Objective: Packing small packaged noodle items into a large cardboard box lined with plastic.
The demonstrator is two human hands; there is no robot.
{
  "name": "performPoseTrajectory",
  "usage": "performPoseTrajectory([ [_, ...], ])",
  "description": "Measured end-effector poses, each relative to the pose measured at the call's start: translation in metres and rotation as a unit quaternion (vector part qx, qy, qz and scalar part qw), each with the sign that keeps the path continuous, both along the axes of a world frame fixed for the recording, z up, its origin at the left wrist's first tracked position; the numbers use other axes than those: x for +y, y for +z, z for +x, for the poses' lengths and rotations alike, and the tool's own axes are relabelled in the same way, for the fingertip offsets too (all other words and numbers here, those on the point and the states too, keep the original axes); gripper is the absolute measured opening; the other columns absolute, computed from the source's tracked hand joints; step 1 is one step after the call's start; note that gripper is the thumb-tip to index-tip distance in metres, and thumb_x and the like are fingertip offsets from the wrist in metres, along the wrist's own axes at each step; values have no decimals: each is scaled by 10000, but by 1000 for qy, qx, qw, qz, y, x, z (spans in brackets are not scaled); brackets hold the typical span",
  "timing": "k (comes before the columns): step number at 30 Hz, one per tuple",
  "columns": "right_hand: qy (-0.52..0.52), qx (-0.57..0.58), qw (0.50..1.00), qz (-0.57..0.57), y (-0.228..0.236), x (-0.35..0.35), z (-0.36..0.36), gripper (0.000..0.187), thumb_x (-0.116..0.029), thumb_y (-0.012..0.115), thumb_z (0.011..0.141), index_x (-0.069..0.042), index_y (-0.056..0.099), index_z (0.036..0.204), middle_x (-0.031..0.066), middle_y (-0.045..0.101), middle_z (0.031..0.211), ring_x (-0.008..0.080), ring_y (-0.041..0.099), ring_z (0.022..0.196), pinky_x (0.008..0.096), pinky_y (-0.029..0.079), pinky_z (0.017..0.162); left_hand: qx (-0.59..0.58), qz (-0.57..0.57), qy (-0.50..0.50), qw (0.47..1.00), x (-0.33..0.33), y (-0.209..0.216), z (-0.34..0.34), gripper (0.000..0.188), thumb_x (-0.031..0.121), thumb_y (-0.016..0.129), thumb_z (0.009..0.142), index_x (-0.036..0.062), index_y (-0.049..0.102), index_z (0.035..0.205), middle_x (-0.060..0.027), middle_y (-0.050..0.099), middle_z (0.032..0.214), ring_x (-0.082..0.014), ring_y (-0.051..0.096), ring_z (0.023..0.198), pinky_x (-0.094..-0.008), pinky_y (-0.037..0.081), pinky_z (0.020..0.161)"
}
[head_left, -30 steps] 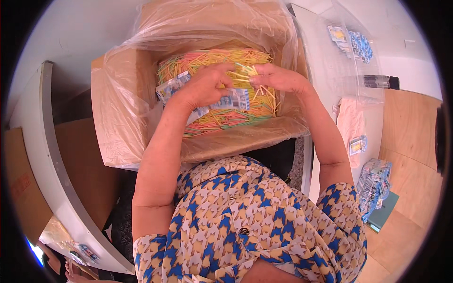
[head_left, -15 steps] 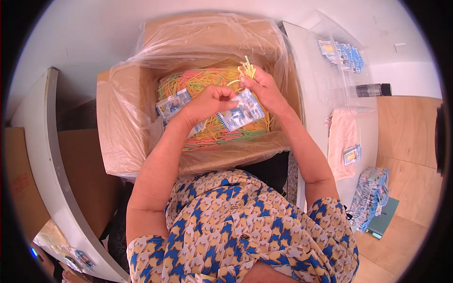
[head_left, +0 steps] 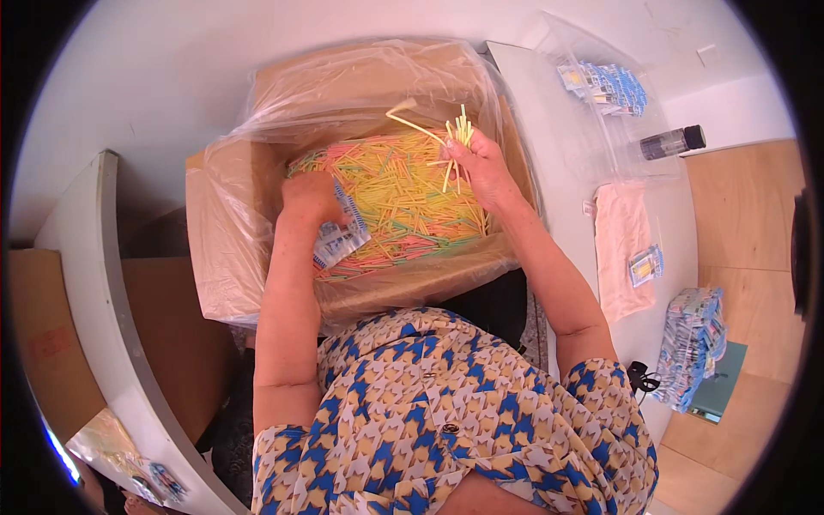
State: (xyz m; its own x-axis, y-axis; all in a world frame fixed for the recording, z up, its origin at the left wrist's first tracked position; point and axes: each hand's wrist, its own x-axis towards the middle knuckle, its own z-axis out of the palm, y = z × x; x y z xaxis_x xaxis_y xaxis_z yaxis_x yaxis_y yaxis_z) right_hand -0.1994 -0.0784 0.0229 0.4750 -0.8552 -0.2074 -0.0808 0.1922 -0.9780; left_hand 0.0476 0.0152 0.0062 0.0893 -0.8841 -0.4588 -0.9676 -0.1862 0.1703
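Observation:
My right hand point(head_left: 482, 170) is closed around a small bunch of thin yellow sticks point(head_left: 460, 136) above the right side of a cardboard box point(head_left: 219, 232). Some of these splay out at odd angles, and a bent one stretches to the left. Loose pastel sticks point(head_left: 403, 193) in yellow, pink and green fill the box. Over its left side my left hand point(head_left: 311, 196) is turned with its back up, its fingers out of sight. Blue-and-white printed packets point(head_left: 345, 243) show beside and beneath that hand; whether it grips one is hidden.
Clear plastic lines the box point(head_left: 378, 287). On the white table to the right are a clear bin point(head_left: 592, 129) with packets, a dark-capped bottle point(head_left: 674, 142), a pink cloth point(head_left: 620, 227) bearing one packet point(head_left: 645, 266), and a packet stack point(head_left: 689, 343). A white panel edge point(head_left: 112, 283) stands at left.
My left hand has moved left, away from my right hand. The packet that was between both hands is no longer by my right hand, which still holds the sticks, now more spread.

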Motion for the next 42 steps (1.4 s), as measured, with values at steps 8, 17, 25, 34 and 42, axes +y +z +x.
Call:
performPoseTrajectory([
  [8, 77, -50, 996, 2, 3, 35, 11, 166, -210, 549, 911, -69, 554, 997, -13, 567, 817, 62, 523, 726, 219, 420, 602, 563, -57, 134, 813, 3, 18, -47, 497, 468, 560, 858, 22, 616, 1071, -94, 641, 994, -175, 590, 914, -331, 458, 792],
  [17, 116, -115, 985, 52, 10, 61, 27, 143, -208, 573, 896, -70, 566, 930, -28, 546, 758, 23, 439, 556, 182, 327, 462, 812, -74, 251, 522, 4, 38, -78, 324, 282, 380, 982, 19, 537, 1089, -127, 567, 1180, -213, 543, 999, -338, 450, 845],
  [25, 88, -64, 990, 95, 9, 63, 6, 159, -190, 550, 901, -67, 559, 1000, -40, 492, 709, 8, 346, 469, 170, 234, 386, 815, -199, 324, 437, 1, 31, -66, 276, 227, 357, 983, 14, 529, 1017, -176, 559, 1122, -288, 531, 1069, -400, 434, 912],
  [34, 43, 10, 931, -361, 35, 46, 5, 248, -199, 520, 915, -56, 547, 1116, -7, 527, 697, 131, 536, 601, 277, 409, 498, 525, -16, 151, 837, 18, 46, -74, 321, 293, 487, 929, 3, 608, 863, 9, 424, 565, -101, 370, 516, -257, 293, 501],
  [42, 208, 309, 727, -576, 47, 48, -9, 160, -62, 525, 778, -68, 549, 936, 126, 587, 767, 314, 599, 731, 412, 453, 571, 431, -78, 25, 899, 23, 64, -70, 270, 251, 527, 888, 19, 650, 952, 41, 413, 602, -60, 355, 552, -233, 292, 508],
])
